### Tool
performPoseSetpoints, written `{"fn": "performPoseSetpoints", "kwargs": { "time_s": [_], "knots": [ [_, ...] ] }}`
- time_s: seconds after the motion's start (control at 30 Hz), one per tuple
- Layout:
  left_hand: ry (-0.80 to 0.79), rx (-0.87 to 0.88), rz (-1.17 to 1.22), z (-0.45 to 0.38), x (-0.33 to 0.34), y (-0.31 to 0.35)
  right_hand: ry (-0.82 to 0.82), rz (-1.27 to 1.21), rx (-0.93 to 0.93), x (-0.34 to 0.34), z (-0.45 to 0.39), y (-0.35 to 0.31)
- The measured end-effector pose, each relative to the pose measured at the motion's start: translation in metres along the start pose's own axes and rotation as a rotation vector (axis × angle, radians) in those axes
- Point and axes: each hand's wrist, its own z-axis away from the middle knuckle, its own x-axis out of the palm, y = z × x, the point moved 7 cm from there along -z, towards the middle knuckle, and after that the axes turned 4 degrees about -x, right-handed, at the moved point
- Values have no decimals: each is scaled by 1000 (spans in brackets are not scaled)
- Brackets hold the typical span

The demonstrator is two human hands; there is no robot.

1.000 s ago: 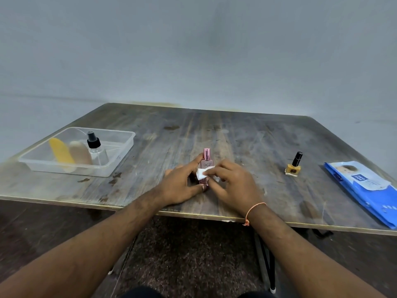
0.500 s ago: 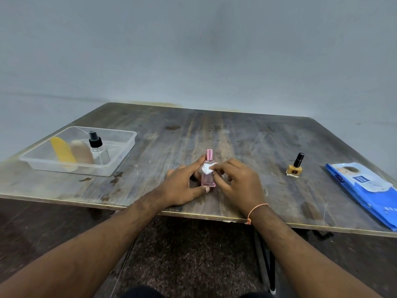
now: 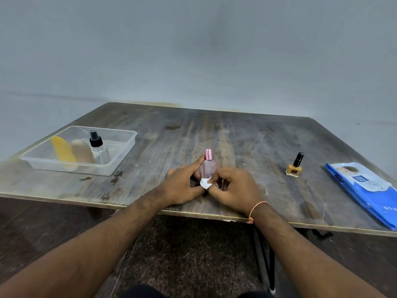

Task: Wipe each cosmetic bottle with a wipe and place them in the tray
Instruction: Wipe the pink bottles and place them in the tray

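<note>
The small white wipe (image 3: 205,183) has moved down from the upper part of the pink glass bottle with the pink cap (image 3: 207,166) to its base. The right hand (image 3: 234,187) pinches this wipe there; the left hand (image 3: 182,186) grips the upright bottle near the front edge of the scratched wooden worktop (image 3: 236,136). Further right stand one yellow nail polish bottle with a black cap (image 3: 294,166) and one blue wipes pack (image 3: 369,188). Far left, the clear plastic tray (image 3: 120,158) holds three items: one clear spray bottle (image 3: 99,150), one yellow tube (image 3: 63,150) and one beige tube (image 3: 82,151).
</note>
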Motion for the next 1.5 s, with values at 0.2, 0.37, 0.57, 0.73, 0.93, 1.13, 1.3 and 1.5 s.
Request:
{"fn": "performPoseSetpoints", "kwargs": {
  "time_s": [0.2, 0.37, 0.57, 0.73, 0.93, 1.13, 1.3, 1.5],
  "knots": [
    [-13, 21, 5, -1, 2, -3, 129, 60, 79, -10, -1, 10],
    [-25, 25, -4, -2, 2, -4, 226, -23, 197, -17, -3, 23],
    [-34, 11, -36, -1, 4, -4, 132, -154, 249, -9, -3, 30],
    [-29, 22, -64, 0, 3, 3, 97, -200, 240, -6, -2, 34],
    [-6, 12, -69, -1, 0, 3, 98, -304, 244, -6, -3, 34],
    [-4, 14, -34, 0, 0, 7, 101, -376, 180, -7, -4, 24],
    [-10, -7, 3, 1, -1, 13, 89, -361, 119, -6, -4, 19],
    [3, -30, 13, 1, -2, 11, 90, -376, 138, -4, -3, 21]
  ]
}}
